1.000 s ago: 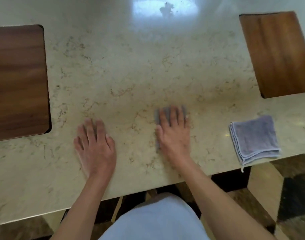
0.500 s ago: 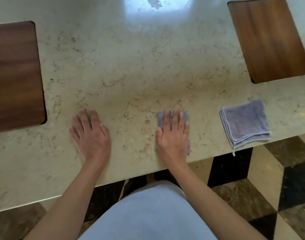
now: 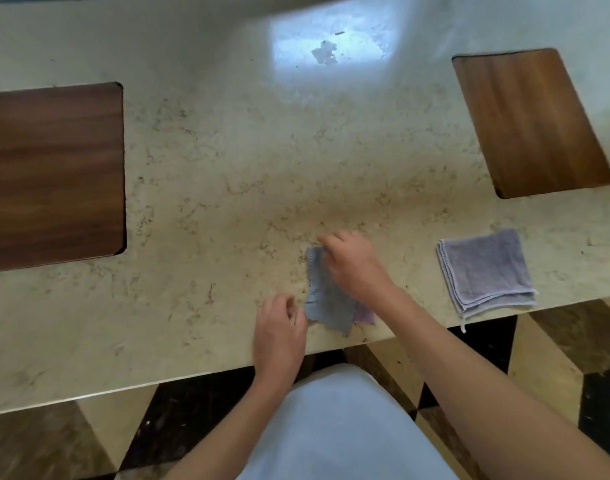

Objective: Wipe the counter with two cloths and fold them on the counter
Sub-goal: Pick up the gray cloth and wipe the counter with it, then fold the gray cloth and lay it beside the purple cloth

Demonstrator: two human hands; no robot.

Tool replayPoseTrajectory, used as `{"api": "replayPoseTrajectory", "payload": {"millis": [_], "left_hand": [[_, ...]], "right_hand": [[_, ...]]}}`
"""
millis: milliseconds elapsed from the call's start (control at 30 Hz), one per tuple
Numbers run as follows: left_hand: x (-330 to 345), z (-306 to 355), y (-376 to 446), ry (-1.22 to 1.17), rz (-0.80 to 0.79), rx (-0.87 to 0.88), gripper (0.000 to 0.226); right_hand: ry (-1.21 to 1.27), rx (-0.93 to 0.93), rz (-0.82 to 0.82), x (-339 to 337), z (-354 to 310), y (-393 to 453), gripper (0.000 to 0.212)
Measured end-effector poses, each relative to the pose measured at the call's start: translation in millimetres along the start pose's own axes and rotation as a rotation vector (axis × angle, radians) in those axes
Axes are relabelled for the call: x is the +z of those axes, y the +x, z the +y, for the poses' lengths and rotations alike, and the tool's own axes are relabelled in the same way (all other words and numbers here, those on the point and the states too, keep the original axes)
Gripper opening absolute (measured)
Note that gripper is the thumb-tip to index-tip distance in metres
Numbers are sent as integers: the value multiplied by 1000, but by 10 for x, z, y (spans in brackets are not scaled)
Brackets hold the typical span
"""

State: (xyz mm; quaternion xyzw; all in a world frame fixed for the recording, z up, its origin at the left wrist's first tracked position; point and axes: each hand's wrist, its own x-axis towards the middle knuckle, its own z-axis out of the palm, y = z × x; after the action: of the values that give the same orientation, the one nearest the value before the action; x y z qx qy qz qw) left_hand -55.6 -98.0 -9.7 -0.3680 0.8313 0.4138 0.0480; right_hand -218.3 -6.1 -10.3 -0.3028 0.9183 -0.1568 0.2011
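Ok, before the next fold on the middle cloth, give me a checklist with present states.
1. Right hand on the grey cloth, at its far edge: ok.
2. Left hand at the cloth's near left corner: ok; whether it actually pinches the corner: cannot tell.
3. Cloth lying flat for a clean fold: not ok, it looks rumpled and skewed.
4. Cloth fully on the counter: ok, though close to the near edge.
5. Folded cloth lies apart to the right, out of the way: ok.
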Motion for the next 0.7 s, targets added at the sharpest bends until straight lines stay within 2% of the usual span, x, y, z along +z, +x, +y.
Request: {"api": "replayPoseTrajectory", "payload": {"millis": [100,233,367,533,700], "left_hand": [[104,61,-98,105,36,-78,18],[151,163,-79,103,46,-205,18],[159,171,-24,54,31,-273,13],[156,120,-14,-7,25,-253,12],[46,157,6,-338,25,-226,13]], "right_hand": [[-154,-137,-88,49,-59,159,30],[-156,-114,-155,-12,-85,314,40],[-120,-94,-218,-98,-111,377,26],[55,-36,-204,-191,-112,370,15],[407,128,-7,-307,-40,217,8]]}}
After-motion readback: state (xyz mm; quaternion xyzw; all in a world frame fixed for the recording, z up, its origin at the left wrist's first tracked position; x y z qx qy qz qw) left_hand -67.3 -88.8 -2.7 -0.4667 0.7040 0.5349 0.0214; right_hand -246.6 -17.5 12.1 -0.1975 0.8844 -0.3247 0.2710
